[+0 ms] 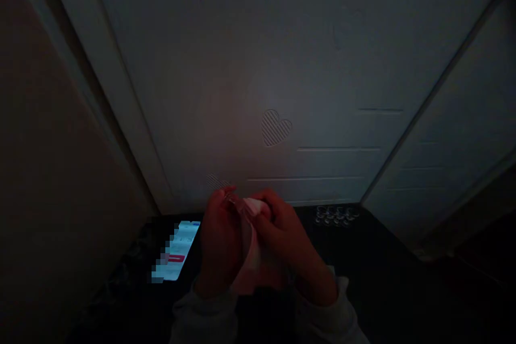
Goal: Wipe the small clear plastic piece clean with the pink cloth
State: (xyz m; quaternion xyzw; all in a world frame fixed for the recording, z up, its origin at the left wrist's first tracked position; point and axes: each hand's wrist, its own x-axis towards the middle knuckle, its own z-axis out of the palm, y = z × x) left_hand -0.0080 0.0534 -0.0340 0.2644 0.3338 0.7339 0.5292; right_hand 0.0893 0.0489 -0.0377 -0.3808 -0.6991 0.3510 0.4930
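Note:
The scene is very dark. My left hand (217, 244) and my right hand (288, 242) are held close together above a dark surface, both closed around a pale pink piece of cloth or paper (252, 250) that hangs between them. My left thumb and fingers pinch its top edge, where a small thin object shows that I cannot make out. My right fingers are folded over the pink piece from the right. Both wrists wear light sleeves.
A lit phone (179, 250) lies on the dark surface (382, 279) left of my hands. Several small clear glassy pieces (336, 215) sit at the back right. A pale panelled wall with a striped heart sticker (275, 128) rises behind.

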